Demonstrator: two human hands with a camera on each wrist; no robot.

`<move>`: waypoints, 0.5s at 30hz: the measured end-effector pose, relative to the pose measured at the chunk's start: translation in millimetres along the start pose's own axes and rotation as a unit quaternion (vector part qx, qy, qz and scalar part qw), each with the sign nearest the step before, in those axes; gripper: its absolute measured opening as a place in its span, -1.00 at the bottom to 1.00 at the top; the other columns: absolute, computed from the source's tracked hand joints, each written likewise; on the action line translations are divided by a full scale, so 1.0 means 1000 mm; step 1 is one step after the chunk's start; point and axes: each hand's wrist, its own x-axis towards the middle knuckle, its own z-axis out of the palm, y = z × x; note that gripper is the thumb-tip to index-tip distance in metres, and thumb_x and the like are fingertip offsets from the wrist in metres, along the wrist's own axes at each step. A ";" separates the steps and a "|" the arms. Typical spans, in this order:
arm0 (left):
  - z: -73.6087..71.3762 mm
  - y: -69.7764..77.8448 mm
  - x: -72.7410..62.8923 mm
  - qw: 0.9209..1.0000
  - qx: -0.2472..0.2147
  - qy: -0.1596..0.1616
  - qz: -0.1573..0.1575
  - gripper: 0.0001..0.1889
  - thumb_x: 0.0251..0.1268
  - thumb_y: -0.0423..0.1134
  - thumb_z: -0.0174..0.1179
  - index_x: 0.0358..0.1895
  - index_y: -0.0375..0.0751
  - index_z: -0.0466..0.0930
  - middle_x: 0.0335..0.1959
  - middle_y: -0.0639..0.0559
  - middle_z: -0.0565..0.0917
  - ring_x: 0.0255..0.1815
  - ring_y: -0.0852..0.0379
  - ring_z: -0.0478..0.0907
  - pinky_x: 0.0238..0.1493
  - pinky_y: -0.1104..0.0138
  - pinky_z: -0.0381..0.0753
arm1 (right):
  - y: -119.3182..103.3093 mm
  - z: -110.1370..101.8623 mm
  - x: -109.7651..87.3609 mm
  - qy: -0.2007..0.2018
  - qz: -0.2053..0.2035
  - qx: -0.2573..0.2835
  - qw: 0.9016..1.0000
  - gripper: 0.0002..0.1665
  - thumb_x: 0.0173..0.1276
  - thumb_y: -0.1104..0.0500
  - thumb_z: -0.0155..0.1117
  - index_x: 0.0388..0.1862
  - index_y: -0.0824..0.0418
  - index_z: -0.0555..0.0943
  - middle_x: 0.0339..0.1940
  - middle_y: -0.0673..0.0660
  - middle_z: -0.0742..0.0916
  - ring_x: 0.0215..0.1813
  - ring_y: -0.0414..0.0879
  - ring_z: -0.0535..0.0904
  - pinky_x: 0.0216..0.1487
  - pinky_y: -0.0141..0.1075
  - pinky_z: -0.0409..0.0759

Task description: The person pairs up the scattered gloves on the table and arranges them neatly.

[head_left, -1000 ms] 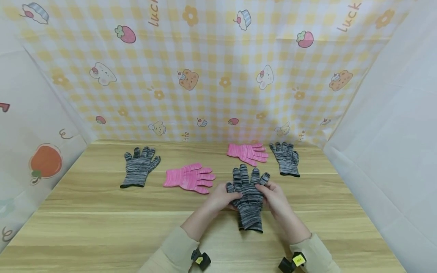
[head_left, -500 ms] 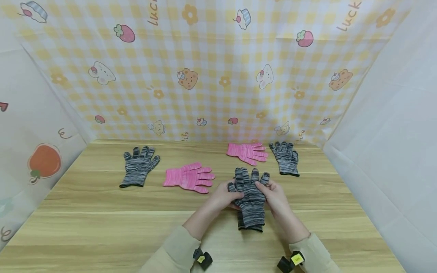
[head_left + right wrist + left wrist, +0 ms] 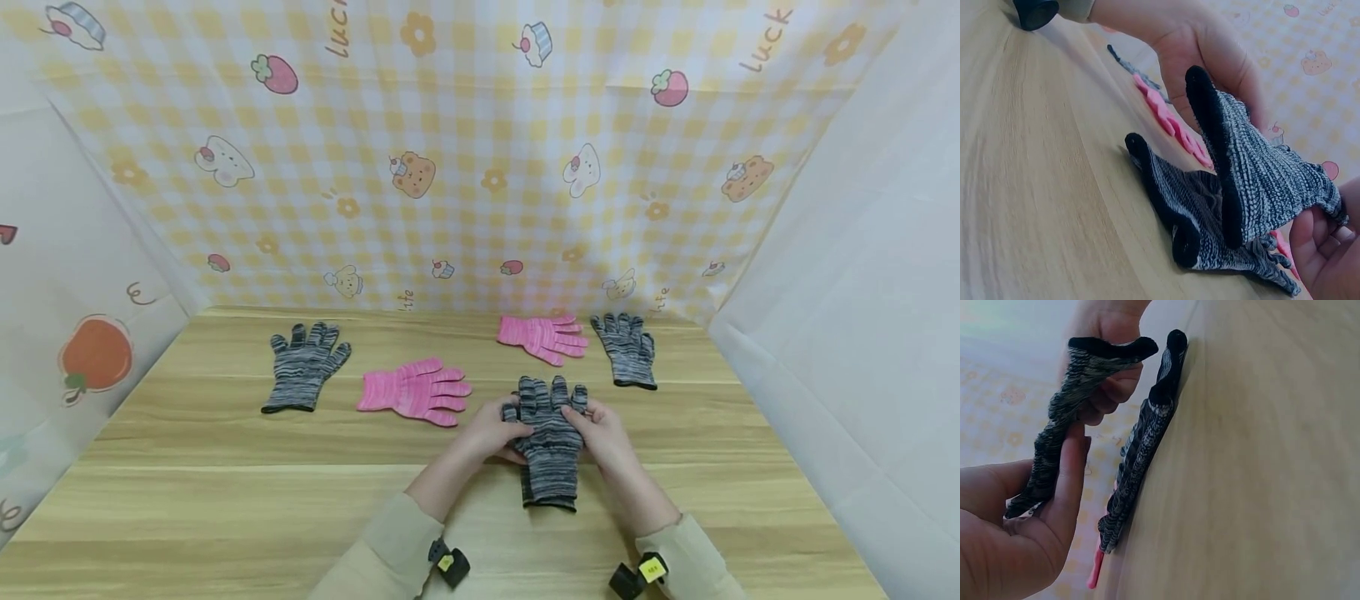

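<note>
Between both hands is a grey-and-black striped knit glove (image 3: 551, 446), its fingers pointing away and its black-edged cuff toward me. My left hand (image 3: 491, 432) pinches its left edge, thumb on top and fingers underneath. The right hand (image 3: 602, 429) pinches the other edge near the glove's fingers in the same way. Below it a second striped glove (image 3: 1175, 200) lies on the table; from the head only its cuff shows. Both wrist views show a gap between the held glove (image 3: 1054, 437) and the lower one (image 3: 1141, 444).
On the wooden table (image 3: 262, 492) a striped glove (image 3: 303, 367) lies at the left, beside a pink glove (image 3: 414, 392). Another pink glove (image 3: 543, 337) and a striped glove (image 3: 626, 350) lie at the back right. A checked cloth (image 3: 465, 225) hangs behind.
The held glove's fingertips have drawn slightly toward me, and its cuff has swung to line up over the lower glove's cuff. Both hands keep their grip. The other gloves have not moved.
</note>
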 end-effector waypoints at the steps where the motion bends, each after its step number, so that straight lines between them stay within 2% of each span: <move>1: -0.001 0.000 0.001 1.000 0.002 0.000 -0.004 -0.48 0.22 -0.51 0.18 0.27 -0.38 0.33 -0.17 -0.25 0.57 -0.33 -0.15 0.67 -0.43 0.14 0.69 | 0.001 0.000 0.001 -0.002 0.002 -0.004 1.000 -0.76 0.42 0.26 0.15 -0.09 0.46 0.55 -0.43 0.17 0.75 -0.45 -0.12 0.68 -0.35 -0.30 0.65; 9: -0.005 -0.001 0.004 0.999 0.030 0.007 -0.029 -0.37 0.23 -0.51 0.18 0.38 -0.37 0.20 -0.06 -0.28 0.53 -0.24 -0.12 0.64 -0.43 0.15 0.69 | 0.006 0.002 0.009 -0.013 0.009 -0.029 0.999 -0.75 0.43 0.21 0.17 -0.14 0.42 0.57 -0.53 0.12 0.73 -0.62 -0.15 0.59 -0.59 -0.34 0.57; 15: -0.007 -0.003 0.007 0.998 0.052 0.005 -0.036 -0.34 0.22 -0.51 0.19 0.39 -0.42 0.16 -0.04 -0.28 0.52 -0.25 -0.09 0.65 -0.37 0.17 0.69 | 0.012 0.001 0.015 -0.009 0.014 -0.040 0.999 -0.78 0.42 0.19 0.19 -0.26 0.38 0.57 -0.65 0.05 0.66 -0.73 -0.20 0.48 -0.68 -0.39 0.48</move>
